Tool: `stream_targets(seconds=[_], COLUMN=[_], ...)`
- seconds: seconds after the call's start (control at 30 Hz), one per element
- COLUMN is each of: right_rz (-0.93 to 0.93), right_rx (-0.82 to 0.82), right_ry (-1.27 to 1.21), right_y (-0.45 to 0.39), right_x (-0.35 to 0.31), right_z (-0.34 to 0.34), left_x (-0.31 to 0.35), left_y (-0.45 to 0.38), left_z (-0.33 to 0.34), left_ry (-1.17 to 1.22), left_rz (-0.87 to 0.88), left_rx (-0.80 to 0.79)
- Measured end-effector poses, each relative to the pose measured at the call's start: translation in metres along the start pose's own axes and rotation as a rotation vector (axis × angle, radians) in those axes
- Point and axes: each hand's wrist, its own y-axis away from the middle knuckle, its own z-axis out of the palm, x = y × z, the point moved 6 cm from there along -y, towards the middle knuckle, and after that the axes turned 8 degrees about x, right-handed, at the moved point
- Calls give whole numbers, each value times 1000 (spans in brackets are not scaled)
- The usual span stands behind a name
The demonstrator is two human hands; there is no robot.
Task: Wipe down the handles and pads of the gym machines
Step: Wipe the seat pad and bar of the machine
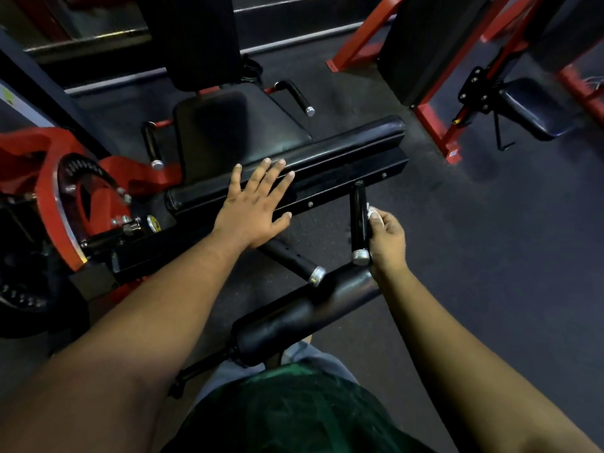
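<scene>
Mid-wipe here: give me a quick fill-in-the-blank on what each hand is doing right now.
1. The left hand rests flat, fingers spread, on the long black ____.
2. The right hand presses a small ____ cloth against a handle.
3. That handle ends in a ____-coloured cap.
4. The machine's frame to the left is painted ____.

Missing words: pad; white; silver; red

Your right hand [385, 235] hides nearly all of the white wipe [372, 212]; only a scrap shows against the black handle [359, 220]. Your left hand [255, 207] covers part of the upper roller pad [343, 148]. The backrest [192, 37] is cut off at the top edge.
</scene>
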Motion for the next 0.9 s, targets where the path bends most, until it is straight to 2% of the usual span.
stream_targets(seconds=[0.1, 0.3, 0.43, 0.5, 0.6, 0.7, 0.77, 0.9], right_rz=[-174, -474, -717, -738, -699, -727, -768, -823], right_rx=[25, -166, -60, -113, -305, -311, -381, -424], right_ry=[124, 456, 579, 728, 948, 1016, 1054, 1045], right_y=[33, 71, 40, 11, -4, 13, 37, 82], right_x=[-10, -26, -70, -72, -52, -54, -52, -49], right_z=[-17, -54, -35, -8, 17, 4, -11, -42], left_x=[0, 0, 0, -1, -1, -8, -19, -54], left_y=[0, 0, 0, -1, 0, 14, 31, 74], left_z=[1, 0, 1, 0, -5, -12, -13, -18], left_ry=[6, 2, -7, -7, 12, 51, 44, 32], left_rz=[-4, -4, -10, -13, -4, -17, -31, -123], left_rx=[1, -20, -52, -70, -89, -76, -53, 64])
